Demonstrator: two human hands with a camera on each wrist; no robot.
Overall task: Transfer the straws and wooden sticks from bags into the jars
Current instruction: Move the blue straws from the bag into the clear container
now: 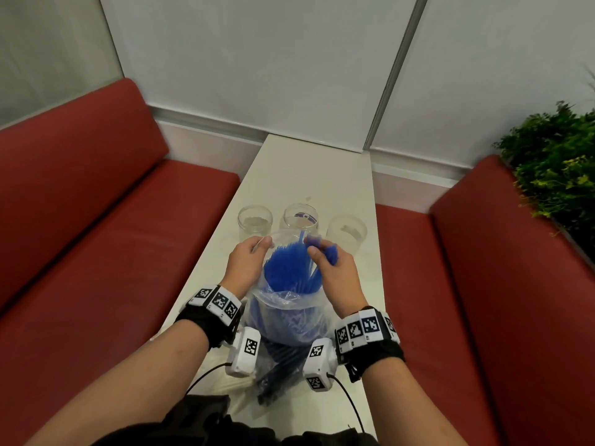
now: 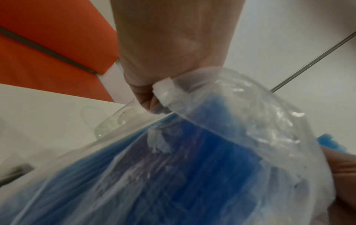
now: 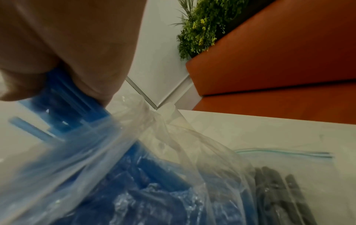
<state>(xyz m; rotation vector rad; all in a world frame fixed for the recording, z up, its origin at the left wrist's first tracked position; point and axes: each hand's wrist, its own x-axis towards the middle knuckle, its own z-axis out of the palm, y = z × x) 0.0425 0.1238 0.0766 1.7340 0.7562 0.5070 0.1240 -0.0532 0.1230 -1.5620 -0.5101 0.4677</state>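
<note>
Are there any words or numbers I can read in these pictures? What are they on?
No words or numbers can be read anywhere.
Black-and-white square code patterns on the white wristband blocks: patterns only, no letters.
Tiny marks under those patterns: too small to read.
Purple mark inside the middle clear plastic jar: too blurred to tell.
Clear plastic bag of blue straws, held by the left hand and right hand: no print visible.
</note>
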